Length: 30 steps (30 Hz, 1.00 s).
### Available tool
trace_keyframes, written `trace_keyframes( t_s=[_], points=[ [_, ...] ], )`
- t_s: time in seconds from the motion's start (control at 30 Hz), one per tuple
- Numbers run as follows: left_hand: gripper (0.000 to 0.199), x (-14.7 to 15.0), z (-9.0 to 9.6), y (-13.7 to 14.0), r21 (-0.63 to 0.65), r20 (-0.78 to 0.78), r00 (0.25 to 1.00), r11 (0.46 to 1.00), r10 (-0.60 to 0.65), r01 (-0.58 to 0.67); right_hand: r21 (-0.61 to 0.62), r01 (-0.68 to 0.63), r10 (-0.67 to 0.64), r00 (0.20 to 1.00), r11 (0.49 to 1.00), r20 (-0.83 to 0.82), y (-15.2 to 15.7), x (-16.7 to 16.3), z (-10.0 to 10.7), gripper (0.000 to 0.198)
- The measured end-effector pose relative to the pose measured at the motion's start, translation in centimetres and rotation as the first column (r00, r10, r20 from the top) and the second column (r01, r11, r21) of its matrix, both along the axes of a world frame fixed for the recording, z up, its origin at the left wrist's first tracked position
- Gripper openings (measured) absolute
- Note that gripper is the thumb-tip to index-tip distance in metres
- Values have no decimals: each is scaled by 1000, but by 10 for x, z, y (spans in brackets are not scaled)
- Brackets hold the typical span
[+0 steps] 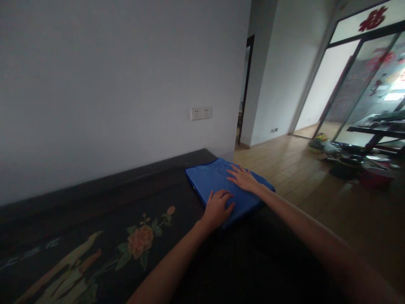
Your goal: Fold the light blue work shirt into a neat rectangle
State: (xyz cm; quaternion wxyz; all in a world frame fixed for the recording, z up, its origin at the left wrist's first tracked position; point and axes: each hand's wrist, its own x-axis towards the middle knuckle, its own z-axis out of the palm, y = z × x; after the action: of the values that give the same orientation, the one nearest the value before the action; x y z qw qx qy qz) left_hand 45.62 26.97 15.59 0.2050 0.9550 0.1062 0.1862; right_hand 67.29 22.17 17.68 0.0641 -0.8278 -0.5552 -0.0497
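A flat blue piece that looks like folded fabric (205,175), with darker blue edging, lies at the far right corner of a dark table (104,198) with flower and bird pictures on its top. My left hand (217,207) rests on its near left part, fingers slightly bent and apart. Farther to the right, my right hand (243,179) lies on the same blue piece with its fingers spread. Neither hand grips anything. The blue piece's underside is hidden, and my forearms cover part of its near edge.
A white wall (126,93) with a double socket (201,113) runs behind the table. To the right is a wooden floor (284,160). Pots, including a red one (376,177), and bags stand near a glass sliding door (344,88). A dark-framed doorway (246,84) opens past the wall.
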Motion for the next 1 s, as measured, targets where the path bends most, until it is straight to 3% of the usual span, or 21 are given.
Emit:
trace_keyframes(
  t_s=[0.2, 0.4, 0.53, 0.73, 0.83, 0.9, 1.0],
  points=[
    [53, -11, -10, -11, 72, -129, 989, 994, -67, 77, -98, 175, -178, 984, 980, -22, -55, 34, -27, 57],
    [56, -9, -15, -10, 74, -138, 989, 995, -59, 70, 24, 164, -161, 984, 986, -78, -63, 43, -59, 62],
    [55, -9, -19, -11, 81, -106, 993, 995, -51, 60, 45, 152, -148, 986, 987, -80, -62, 47, -67, 62],
    [44, -7, -25, -12, 71, 14, 1000, 997, -22, 21, -7, 191, -192, 981, 981, -38, -60, 42, -63, 60],
    [38, -10, -24, -14, -16, 142, 989, 999, 45, -43, -40, 233, -230, 971, 972, 69, -59, 30, -54, 56],
    [36, -19, -20, -15, -100, 222, 971, 993, 89, -68, -14, 256, -250, 952, 967, 177, -58, 17, -45, 51],
    [32, -50, -10, -9, -178, 308, 944, 982, 114, -60, 126, 272, -296, 921, 954, 252, -56, -10, -25, 47]
  ],
)
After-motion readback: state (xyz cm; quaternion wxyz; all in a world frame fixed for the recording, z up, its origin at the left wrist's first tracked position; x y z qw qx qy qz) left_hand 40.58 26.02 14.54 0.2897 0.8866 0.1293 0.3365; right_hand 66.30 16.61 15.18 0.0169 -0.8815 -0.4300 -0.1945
